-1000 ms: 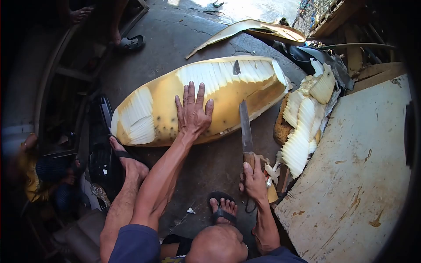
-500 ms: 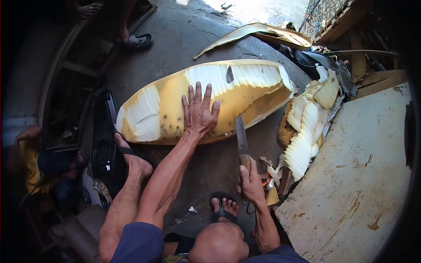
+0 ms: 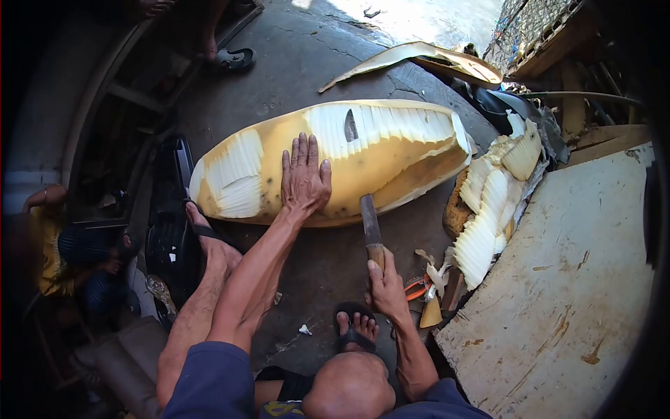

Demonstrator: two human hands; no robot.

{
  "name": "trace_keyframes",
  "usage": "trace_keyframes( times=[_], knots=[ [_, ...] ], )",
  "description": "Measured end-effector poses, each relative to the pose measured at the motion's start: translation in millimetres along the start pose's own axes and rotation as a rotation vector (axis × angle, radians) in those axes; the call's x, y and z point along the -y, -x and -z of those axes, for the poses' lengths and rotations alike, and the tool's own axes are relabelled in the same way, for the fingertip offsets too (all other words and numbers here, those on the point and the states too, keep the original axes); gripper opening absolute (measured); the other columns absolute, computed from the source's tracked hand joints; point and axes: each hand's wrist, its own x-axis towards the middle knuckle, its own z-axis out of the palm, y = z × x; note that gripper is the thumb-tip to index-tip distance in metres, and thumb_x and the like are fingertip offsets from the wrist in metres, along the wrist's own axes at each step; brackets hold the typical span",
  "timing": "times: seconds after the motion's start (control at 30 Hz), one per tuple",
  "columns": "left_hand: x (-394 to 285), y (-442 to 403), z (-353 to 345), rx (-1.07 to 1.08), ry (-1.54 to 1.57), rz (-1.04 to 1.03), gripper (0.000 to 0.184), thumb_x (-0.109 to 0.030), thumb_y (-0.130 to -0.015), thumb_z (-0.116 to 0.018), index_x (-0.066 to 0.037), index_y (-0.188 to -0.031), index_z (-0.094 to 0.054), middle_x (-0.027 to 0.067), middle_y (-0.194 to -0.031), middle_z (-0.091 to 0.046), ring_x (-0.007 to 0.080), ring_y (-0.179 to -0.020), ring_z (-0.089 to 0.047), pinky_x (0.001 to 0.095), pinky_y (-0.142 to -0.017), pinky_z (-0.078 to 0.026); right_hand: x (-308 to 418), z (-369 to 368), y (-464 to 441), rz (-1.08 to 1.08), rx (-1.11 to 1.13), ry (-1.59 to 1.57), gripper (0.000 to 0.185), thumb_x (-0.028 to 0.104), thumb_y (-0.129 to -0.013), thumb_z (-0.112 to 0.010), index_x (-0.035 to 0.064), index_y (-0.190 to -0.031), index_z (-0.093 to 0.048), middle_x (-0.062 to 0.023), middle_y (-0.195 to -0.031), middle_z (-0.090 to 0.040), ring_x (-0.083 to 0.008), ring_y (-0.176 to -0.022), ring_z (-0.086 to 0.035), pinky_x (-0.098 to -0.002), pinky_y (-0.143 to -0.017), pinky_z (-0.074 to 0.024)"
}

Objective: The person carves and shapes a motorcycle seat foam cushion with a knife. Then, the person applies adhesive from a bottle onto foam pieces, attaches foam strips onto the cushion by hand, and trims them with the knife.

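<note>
Basically, L hand (image 3: pixel 305 185) flat, fingers straight on foam block (image 3: pixel 401 164), R hand (image 3: pixel 388 290) curled rnd 1 knife (image 3: pixel 371 225), clothing print (image 3: pixel 283 408) illegible

A: Where could a hand get past the long, rounded yellow-and-white foam-like block (image 3: pixel 391 164)?

B: Along its far side, over the dark grey concrete floor (image 3: pixel 286 77), until the curved cream strip (image 3: pixel 419 52) narrows that lane toward the right.

A: And on the near side?

B: There's a pocket of floor between the left forearm (image 3: pixel 255 265) and the brown-handled, steel-bladed knife (image 3: pixel 372 223) in the right hand (image 3: pixel 386 288). The blade bars the way rightward.

A: The ends?

B: Tight. A sandalled left foot (image 3: pixel 202 223) and long black plastic piece (image 3: pixel 167 209) crowd the left; ridged cream scraps (image 3: pixel 485 216) stand near the right.
</note>
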Motion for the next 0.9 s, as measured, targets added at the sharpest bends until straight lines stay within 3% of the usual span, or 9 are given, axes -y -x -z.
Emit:
trace_keyframes(
  times=[0.1,0.17,0.23,0.37,0.43,0.57,0.63,0.73,0.9],
  knots=[
    [8.0,-19.9,-1.8,-0.068,-0.028,0.022,0.068,-0.035,-0.102,-0.037,0.006,-0.156,-0.025,0.0253,-0.164,-0.024,0.0392,-0.153,-0.022,0.0528,-0.125,-0.01,3.5,-3.5,0.0,0.192,-0.057,0.127,0.044,0.029,-0.108,-0.046,0.0067,-0.145,-0.038,-0.0092,-0.071,-0.061,-0.0209,-0.054,-0.062,-0.0361,-0.053,-0.0526],
    [4.7,-1.2,-7.6,-0.037,0.014,0.005,0.068,-0.034,-0.102,-0.036,0.005,-0.156,-0.025,0.0252,-0.164,-0.023,0.0379,-0.153,-0.021,0.0522,-0.125,-0.009,5.8,-7.0,-42.1,-0.443,0.263,-0.122,0.049,0.029,-0.106,-0.047,0.0072,-0.148,-0.035,-0.0156,-0.093,-0.068,-0.0271,-0.076,-0.071,-0.0406,-0.076,-0.0575],
    [4.8,-4.2,-5.1,0.006,0.011,0.024,0.067,-0.032,-0.103,-0.031,0.004,-0.158,-0.021,0.0241,-0.165,-0.021,0.0377,-0.154,-0.017,0.0504,-0.126,-0.007,-1.7,-10.8,-20.8,-0.423,0.253,-0.08,0.052,0.029,-0.106,-0.047,0.0072,-0.15,-0.031,-0.0157,-0.092,-0.068,-0.0274,-0.077,-0.072,-0.0409,-0.077,-0.0577],
    [5.1,-7.5,-8.3,0.001,0.026,0.054,0.067,-0.032,-0.102,-0.033,0.004,-0.158,-0.021,0.0246,-0.165,-0.019,0.0371,-0.155,-0.016,0.0517,-0.125,-0.006,-45.9,-30.1,0.1,0.275,-0.099,0.092,0.048,0.03,-0.108,-0.047,0.0093,-0.148,-0.034,-0.0111,-0.068,-0.061,-0.0255,-0.053,-0.065,-0.0394,-0.051,-0.0519],
    [14.3,-4.8,-2.0,0.073,0.039,-0.011,0.067,-0.033,-0.102,-0.035,0.003,-0.158,-0.023,0.0213,-0.167,-0.017,0.0368,-0.155,-0.014,0.0522,-0.125,-0.006,5.1,-23.7,-43.5,-0.355,0.224,-0.041,0.049,0.033,-0.106,-0.048,0.0081,-0.146,-0.038,-0.0134,-0.082,-0.068,-0.0257,-0.069,-0.07,-0.0394,-0.066,-0.0554],
    [55.7,10.5,26.9,0.091,-0.213,0.099,0.065,-0.033,-0.102,-0.036,-0.008,-0.16,-0.025,0.0124,-0.169,-0.017,0.0357,-0.156,-0.012,0.0608,-0.122,-0.006,-28.5,-12.1,30.9,-0.248,0.153,0.107,0.052,0.033,-0.105,-0.049,0.0119,-0.151,-0.034,-0.0211,-0.094,-0.071,-0.038,-0.087,-0.074,-0.046,-0.078,-0.0564],
    [56.7,8.9,21.3,0.107,-0.172,0.138,0.065,-0.034,-0.101,-0.036,-0.011,-0.161,-0.026,0.0102,-0.169,-0.016,0.0341,-0.156,-0.011,0.061,-0.123,-0.002,-33.9,-22.4,29.3,0.099,0.034,0.179,0.054,0.032,-0.105,-0.049,0.0128,-0.152,-0.031,-0.0224,-0.096,-0.071,-0.0384,-0.089,-0.074,-0.0464,-0.078,-0.0561],
    [58.5,11.5,16.0,0.005,-0.203,0.092,0.066,-0.032,-0.099,-0.038,-0.011,-0.16,-0.028,0.0116,-0.169,-0.019,0.034,-0.156,-0.012,0.0582,-0.124,-0.004,6.7,-19.2,-19.5,-0.435,0.31,-0.007,0.054,0.031,-0.105,-0.05,0.0128,-0.152,-0.03,-0.0226,-0.097,-0.071,-0.0375,-0.09,-0.074,-0.0461,-0.079,-0.056],
    [60.9,3.1,17.2,0.089,-0.161,0.161,0.066,-0.031,-0.1,-0.036,-0.01,-0.161,-0.023,0.0123,-0.169,-0.015,0.0348,-0.156,-0.011,0.0581,-0.123,-0.004,-49.8,-34.3,36.5,0.035,0.045,0.16,0.05,0.03,-0.106,-0.049,0.0119,-0.149,-0.033,-0.0223,-0.088,-0.07,-0.0361,-0.081,-0.074,-0.0455,-0.073,-0.0561]
  ],
)
